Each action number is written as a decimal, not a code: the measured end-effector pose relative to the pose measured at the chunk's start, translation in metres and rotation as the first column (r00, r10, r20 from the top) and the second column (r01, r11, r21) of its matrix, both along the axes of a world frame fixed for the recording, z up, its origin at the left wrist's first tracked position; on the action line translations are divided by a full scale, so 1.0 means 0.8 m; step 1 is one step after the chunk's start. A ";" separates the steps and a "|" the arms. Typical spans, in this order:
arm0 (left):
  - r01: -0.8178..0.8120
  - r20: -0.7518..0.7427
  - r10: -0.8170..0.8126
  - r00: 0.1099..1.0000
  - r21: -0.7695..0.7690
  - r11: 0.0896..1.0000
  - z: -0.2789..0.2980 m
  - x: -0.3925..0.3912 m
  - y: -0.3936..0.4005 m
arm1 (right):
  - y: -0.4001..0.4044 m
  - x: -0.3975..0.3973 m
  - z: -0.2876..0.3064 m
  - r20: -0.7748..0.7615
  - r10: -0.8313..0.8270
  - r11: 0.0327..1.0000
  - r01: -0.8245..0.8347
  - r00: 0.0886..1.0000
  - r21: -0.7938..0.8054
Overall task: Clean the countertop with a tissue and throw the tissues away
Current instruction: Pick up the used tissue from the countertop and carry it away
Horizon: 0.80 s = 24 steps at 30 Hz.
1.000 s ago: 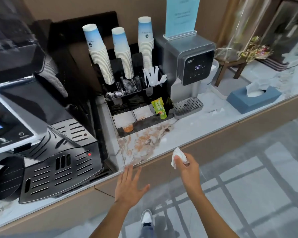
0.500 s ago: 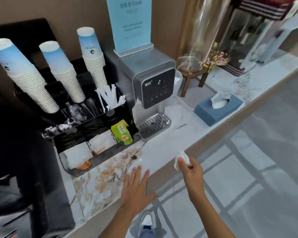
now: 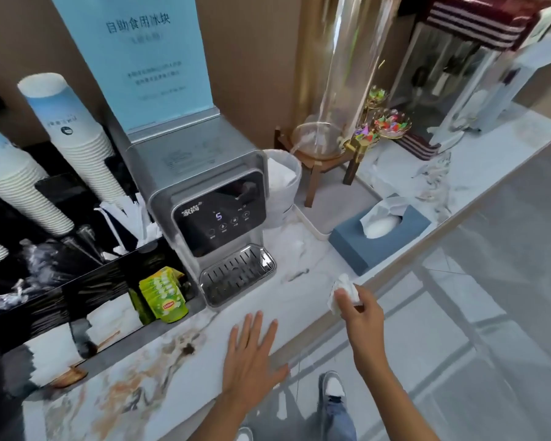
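White and crumpled, the tissue sat pinched between the thumb and fingertips of the right hand, the other fingers curled in behind it. The wad ran longer than wide, its long axis roughly upright and leaning a little to the left, with one loose corner hanging down past the thumb. It was held over the front edge of the countertop; whether it touched the stone could not be told.

The left hand held nothing. Its fingers were straight and slightly spread, palm down, pointing away from the person over the marble near the counter's front edge.

Just left of that hand a dark brown spot sat among rusty stains on the pale surface. Behind the hands stood a grey water dispenser with a metal drip tray, its dark panel showing a lit digit. To its left were green tea sachets in a black organiser and stacks of paper cups. To the right of the held tissue, near it, lay a blue tissue box with a sheet sticking up from its slot. A small white scrap lay on the counter between the dispenser and the box.
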<state>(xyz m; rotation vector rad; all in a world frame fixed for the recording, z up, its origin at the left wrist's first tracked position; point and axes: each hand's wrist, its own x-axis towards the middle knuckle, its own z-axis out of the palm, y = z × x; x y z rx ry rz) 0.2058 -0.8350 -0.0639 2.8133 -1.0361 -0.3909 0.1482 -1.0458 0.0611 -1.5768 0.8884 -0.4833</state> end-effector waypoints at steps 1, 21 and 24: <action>-0.038 0.000 0.038 0.999 0.007 0.999 0.000 0.003 -0.015 | -0.017 0.009 -0.001 0.003 0.027 1.000 -0.027 1.000 -0.001; -0.539 0.112 0.535 0.838 0.014 0.842 0.008 0.012 -0.120 | -0.162 0.214 0.033 0.057 0.491 0.870 -0.492 0.869 0.003; -0.530 0.138 0.528 0.838 -0.023 0.848 0.001 0.012 -0.118 | -0.160 0.255 0.048 0.066 0.518 0.855 -0.517 0.853 -0.037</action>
